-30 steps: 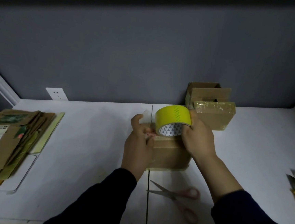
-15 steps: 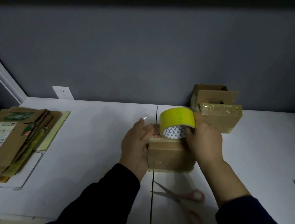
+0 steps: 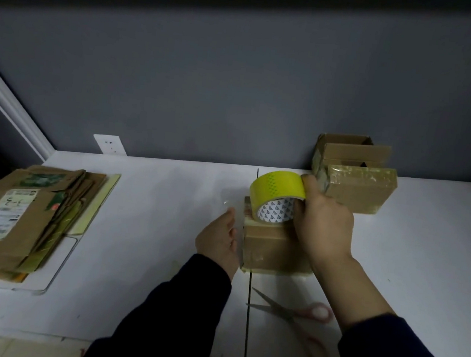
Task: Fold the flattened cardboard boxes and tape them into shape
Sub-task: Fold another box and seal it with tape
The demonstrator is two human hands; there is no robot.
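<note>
A small folded cardboard box stands on the white table near its middle. My right hand grips a yellow tape roll that rests on the box's top far edge. My left hand lies flat against the box's left side, fingers straight. A strip of clear tape seems to run down that side under my left hand, but it is hard to make out.
A stack of flattened cardboard boxes lies at the left on a white board. Two assembled boxes stand at the back right by the grey wall. Pink-handled scissors lie in front of the box. A wall socket is at the back.
My left hand has slid from the box's top left corner down along its left side and now lies flat there. My right hand keeps the roll on top.
</note>
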